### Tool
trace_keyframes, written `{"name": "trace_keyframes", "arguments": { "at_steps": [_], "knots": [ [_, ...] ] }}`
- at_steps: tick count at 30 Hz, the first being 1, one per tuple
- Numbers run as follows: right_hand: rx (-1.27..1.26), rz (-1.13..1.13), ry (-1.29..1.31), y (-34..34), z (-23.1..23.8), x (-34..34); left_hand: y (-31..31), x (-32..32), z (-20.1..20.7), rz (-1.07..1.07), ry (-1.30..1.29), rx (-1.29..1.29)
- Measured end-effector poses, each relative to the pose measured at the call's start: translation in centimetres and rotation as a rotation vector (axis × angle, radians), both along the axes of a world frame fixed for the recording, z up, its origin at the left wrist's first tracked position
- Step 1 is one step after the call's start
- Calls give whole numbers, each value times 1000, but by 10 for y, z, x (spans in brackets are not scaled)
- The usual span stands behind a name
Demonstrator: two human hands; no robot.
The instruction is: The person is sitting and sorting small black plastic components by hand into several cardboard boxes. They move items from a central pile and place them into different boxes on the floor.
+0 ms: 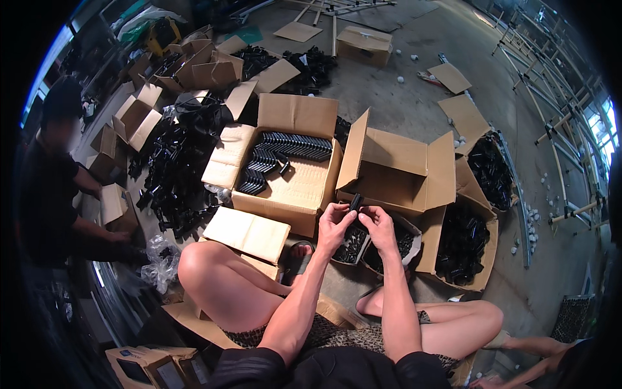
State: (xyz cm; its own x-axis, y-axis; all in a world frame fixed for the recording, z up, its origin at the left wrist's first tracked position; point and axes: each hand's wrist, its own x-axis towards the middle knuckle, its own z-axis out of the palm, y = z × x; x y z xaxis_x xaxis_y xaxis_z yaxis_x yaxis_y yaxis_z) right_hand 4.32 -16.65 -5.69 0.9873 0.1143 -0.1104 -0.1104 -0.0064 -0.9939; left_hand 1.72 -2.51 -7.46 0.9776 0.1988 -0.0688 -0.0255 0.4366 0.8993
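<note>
— How are things laid out, and why?
— Cartons are spread over the concrete floor around a seated person, presumably so that each can be reached without rising. In the broad carton, neat rows are set along the far and left edges, probably to save space; its near right corner is bare. Beyond its right edge, an open carton is placed, in which no contents can be seen. Two small containers of dark parts are set by that carton's near edge, seemingly for easy picking.
— And what is held?
— A slim black piece is held above the open carton's near left corner. It is pinched between thumb and fingers of the left hand, and its near end is gripped by the fingertips of the right hand, perhaps for steadiness. Whether anything smaller is pinched there cannot be told.
— What else is around?
— A loose black heap is spread beyond the broad carton's left edge, near a co-worker. Between the two cartons, passage could be hindered by a raised flap.
</note>
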Motion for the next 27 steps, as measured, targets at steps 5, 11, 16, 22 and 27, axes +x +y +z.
{"name": "trace_keyframes", "arguments": {
  "at_steps": [5,11,16,22,27],
  "knots": [
    [-112,61,84,-11,-3,7,0,-1,7,-29,32,69],
    [-21,49,59,-7,0,5,0,0,2,-15,-4,60],
    [59,24,14,-3,-2,4,0,0,3,0,16,69],
    [-139,38,84,-5,6,6,3,-1,2,-9,23,107],
    [-11,37,28,2,2,2,5,-3,2,-14,47,131]
  ]
}}
